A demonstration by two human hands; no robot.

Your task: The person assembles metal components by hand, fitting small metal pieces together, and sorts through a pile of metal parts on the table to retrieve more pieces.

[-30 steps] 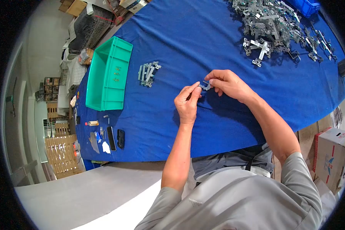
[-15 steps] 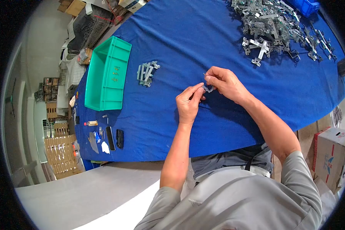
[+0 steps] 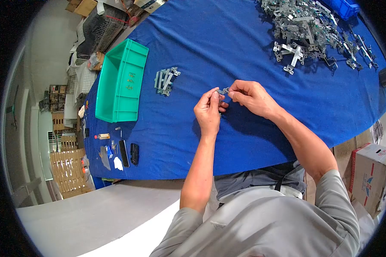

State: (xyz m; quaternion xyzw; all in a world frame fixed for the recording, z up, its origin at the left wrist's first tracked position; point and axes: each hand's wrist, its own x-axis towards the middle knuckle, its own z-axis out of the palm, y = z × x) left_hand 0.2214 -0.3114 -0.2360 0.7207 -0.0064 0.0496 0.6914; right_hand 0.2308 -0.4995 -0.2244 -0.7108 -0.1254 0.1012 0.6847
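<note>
Over the blue cloth (image 3: 180, 128), my left hand (image 3: 209, 112) pinches a small metal bracket (image 3: 222, 91) between thumb and fingers. My right hand (image 3: 252, 98) is closed at the bracket's right end, its fingertips pressed together there. Much of the bracket is hidden by the fingers. To the left of my hands lies a small group of metal brackets (image 3: 166, 81). A large heap of similar metal parts (image 3: 304, 32) covers the upper right of the cloth.
A green crate (image 3: 131, 85) stands at the left, with a phone (image 3: 124, 153), a black case (image 3: 134, 153) and a small bottle (image 3: 102, 136) below it. A blue bin (image 3: 345, 8) is at the top right. A cardboard box (image 3: 369, 175) stands right of the table.
My left hand has turned and shifted slightly left, and more of the bracket shows between my hands. My right hand's fingertips have moved down a little and closer to the bracket.
</note>
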